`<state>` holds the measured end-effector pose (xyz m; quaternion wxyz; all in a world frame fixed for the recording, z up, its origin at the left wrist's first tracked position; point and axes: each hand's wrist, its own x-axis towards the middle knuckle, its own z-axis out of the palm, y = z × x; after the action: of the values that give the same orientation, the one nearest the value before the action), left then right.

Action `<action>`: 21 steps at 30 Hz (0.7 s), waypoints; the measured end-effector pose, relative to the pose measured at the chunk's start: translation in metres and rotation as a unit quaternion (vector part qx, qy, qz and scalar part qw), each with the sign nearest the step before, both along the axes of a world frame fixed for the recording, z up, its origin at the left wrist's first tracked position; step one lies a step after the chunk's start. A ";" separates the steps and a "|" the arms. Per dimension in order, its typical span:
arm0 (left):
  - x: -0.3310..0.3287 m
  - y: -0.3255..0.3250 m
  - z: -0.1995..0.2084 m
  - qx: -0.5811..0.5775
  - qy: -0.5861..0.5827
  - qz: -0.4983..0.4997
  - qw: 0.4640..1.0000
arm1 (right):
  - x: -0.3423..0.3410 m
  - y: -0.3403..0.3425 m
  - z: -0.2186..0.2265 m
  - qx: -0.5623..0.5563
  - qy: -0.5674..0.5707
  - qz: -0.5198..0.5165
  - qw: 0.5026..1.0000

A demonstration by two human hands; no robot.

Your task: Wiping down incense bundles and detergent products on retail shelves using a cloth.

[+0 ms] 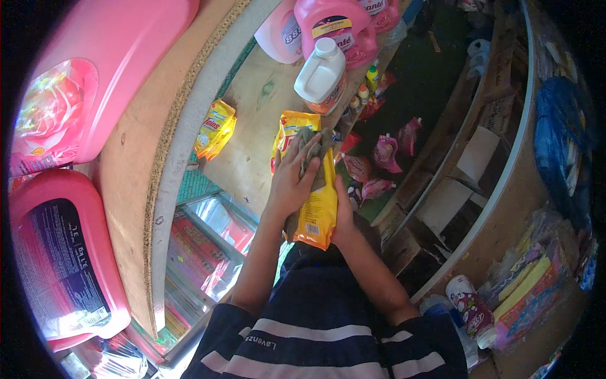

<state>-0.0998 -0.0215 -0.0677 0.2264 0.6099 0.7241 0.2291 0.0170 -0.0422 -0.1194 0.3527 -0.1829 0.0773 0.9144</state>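
Note:
My right hand (pixel 343 211) grips the side of a yellow plastic packet (pixel 319 215), its barcode end pointing toward me. Over the packet's upper part, my left hand (pixel 291 180) presses a crumpled grey-green cloth (pixel 323 142), fingers bent around it. Just beyond my left fingers is more yellow and red packaging (pixel 290 120); the hand and cloth hide whether it is a separate packet. Another yellow packet (pixel 216 129) lies on the wooden shelf (pixel 252 95), left of my hands. A white jug with an orange label (pixel 322 76) stands beyond the cloth.
Large pink bottles (pixel 334 31) stand at the shelf's far end. More big pink bottles (pixel 63 265) fill a higher shelf on the left. Pink pouches (pixel 386 151) lie to the right. A curved board edge (pixel 505 170) and a printed can (pixel 470 309) are further right.

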 end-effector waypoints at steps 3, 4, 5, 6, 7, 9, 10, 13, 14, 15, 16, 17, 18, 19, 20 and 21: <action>0.000 -0.043 -0.027 -0.002 -0.140 -0.026 0.990 | -0.005 0.012 -0.003 -0.002 -0.012 -0.065 0.998; 0.008 -0.059 -0.031 -0.016 -0.164 -0.044 0.985 | -0.002 0.019 -0.006 0.009 -0.030 -0.107 0.994; 0.016 -0.079 -0.030 -0.039 -0.196 -0.028 0.980 | 0.002 0.023 -0.005 -0.026 -0.077 -0.123 0.989; 0.022 -0.094 -0.028 -0.060 -0.224 -0.010 0.973 | 0.001 0.028 -0.007 -0.017 -0.132 -0.115 0.984; 0.027 -0.100 -0.029 -0.060 -0.226 -0.008 0.972 | 0.000 0.030 -0.008 -0.001 -0.187 -0.095 0.978; 0.034 -0.108 -0.033 0.011 -0.205 0.004 0.979 | -0.005 0.032 -0.005 0.016 -0.243 -0.074 0.967; 0.031 -0.102 -0.039 0.013 -0.204 0.006 0.979 | -0.015 0.032 0.001 0.033 -0.248 -0.088 0.964; -0.002 -0.081 -0.067 -0.023 -0.408 0.196 0.891 | -0.043 0.041 0.005 0.150 -0.321 -0.091 0.931; -0.013 -0.076 -0.083 0.056 -0.442 0.241 0.862 | -0.051 0.047 0.019 0.214 -0.391 -0.050 0.894; -0.022 -0.065 -0.095 0.015 -0.472 0.275 0.837 | -0.052 0.046 -0.015 0.455 -0.543 -0.081 0.701; -0.035 -0.065 -0.109 -0.025 -0.497 0.319 0.807 | -0.054 0.047 -0.022 0.456 -0.543 -0.079 0.701; -0.040 -0.072 -0.122 -0.023 -0.496 0.322 0.806 | -0.057 0.047 -0.024 0.538 -0.561 0.030 0.628; -0.046 -0.079 -0.132 -0.015 -0.482 0.381 0.789 | -0.062 0.046 -0.027 0.609 -0.564 0.136 0.541; -0.046 -0.074 -0.135 -0.011 -0.472 0.427 0.771 | -0.067 0.047 -0.038 0.635 -0.558 0.112 0.523; -0.045 -0.077 -0.134 -0.011 -0.474 0.420 0.774 | -0.062 0.044 -0.048 0.633 -0.562 0.107 0.521; -0.050 -0.089 -0.132 -0.026 -0.434 0.421 0.796 | -0.063 0.036 -0.045 0.653 -0.575 0.147 0.470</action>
<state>-0.1495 -0.1105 -0.1997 0.4142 0.0750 0.7406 0.5237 -0.0463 -0.0063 -0.1648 0.1949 -0.3934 -0.7905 0.4270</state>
